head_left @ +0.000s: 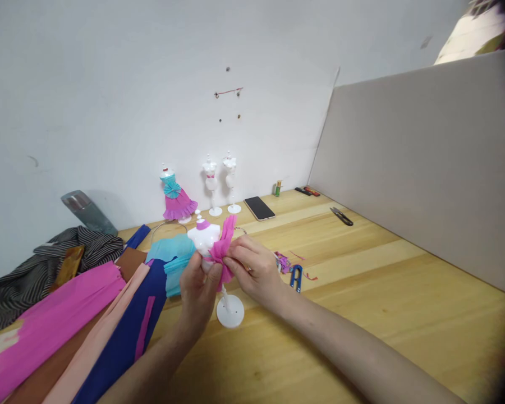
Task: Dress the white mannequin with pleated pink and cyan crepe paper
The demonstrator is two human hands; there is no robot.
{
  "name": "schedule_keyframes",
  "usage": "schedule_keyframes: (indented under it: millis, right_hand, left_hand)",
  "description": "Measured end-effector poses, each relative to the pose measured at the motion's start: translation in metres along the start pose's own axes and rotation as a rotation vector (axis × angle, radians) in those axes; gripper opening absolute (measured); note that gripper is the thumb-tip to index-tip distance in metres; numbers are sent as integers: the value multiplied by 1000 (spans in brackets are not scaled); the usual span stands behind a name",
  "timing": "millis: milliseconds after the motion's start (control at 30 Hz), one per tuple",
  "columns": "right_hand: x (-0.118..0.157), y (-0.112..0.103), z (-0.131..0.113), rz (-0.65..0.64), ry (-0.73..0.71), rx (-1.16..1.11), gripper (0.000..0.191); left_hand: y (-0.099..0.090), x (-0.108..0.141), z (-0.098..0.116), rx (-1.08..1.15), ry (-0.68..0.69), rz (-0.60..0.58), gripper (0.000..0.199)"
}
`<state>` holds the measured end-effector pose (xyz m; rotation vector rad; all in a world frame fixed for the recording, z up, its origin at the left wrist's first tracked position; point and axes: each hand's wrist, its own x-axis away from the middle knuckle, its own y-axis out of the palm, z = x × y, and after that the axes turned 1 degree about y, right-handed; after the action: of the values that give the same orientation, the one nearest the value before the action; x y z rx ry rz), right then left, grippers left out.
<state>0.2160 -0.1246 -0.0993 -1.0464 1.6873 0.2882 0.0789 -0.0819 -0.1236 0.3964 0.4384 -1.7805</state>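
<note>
- The form [204, 238], a small white dress stand, is held over the near part of the surface [362, 314], leaning, its round base [230, 311] below the hands; whether the base bears on the wood is hard to tell.
- Left hand [197, 292]: grasping the form at the waist, thumb in front by the cloth. A firm, light grip suits this, enough to stop the form turning without squashing the folds.
- Right hand [256, 269]: fingertips pinching the pink cloth [227, 230] where it bunches at the waist. Work close to that gathered point; tugging at the loose ends would likely drag the bunch off line.
- The cloth looks thin and soft, so small, even pinches should shape it better than one hard pull.
- Let the left thumb pin the gather whenever the right fingers shift, or the folds may spring open.
- Spread the upper end and the lower part by turns, checking them against the form's middle.
- Mind the purple band [202, 224] at the neck; the raised end stands near it.
- The blue snips [295, 278] lie just beside the scraps [283, 261], beyond the right hand, within easy reach.
</note>
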Motion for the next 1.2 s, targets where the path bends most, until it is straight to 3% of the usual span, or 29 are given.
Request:
schedule_keyframes:
  millis: [300, 500, 633, 867, 1000, 1100, 1200]
  right_hand:
    - [-4, -6, -1, -98, -92, 132, 22]
    - [-2, -4, -1, -81, -71, 99, 24]
    - [0, 0, -1, -10, 105, -89, 19]
    - [0, 9, 7, 54, 583, -620, 4]
    - [0, 15, 10, 53, 791, -899, 13]
    - [1, 18, 9, 81, 808, -921, 14]
    - [0, 16, 5, 112, 699, -754, 7]
  left_hand:
    - [-2, 1, -7, -172, 172, 4, 21]
    - [-1, 0, -6, -120, 120, 16, 21]
    - [1, -2, -4, -37, 44, -15, 19]
    - [0, -4, -3, 43, -30, -46, 19]
    - [1, -5, -3, 53, -30, -56, 17]
    - [1, -5, -2, 7, -27, -42, 17]
    - [0, -5, -2, -53, -21, -16, 16]
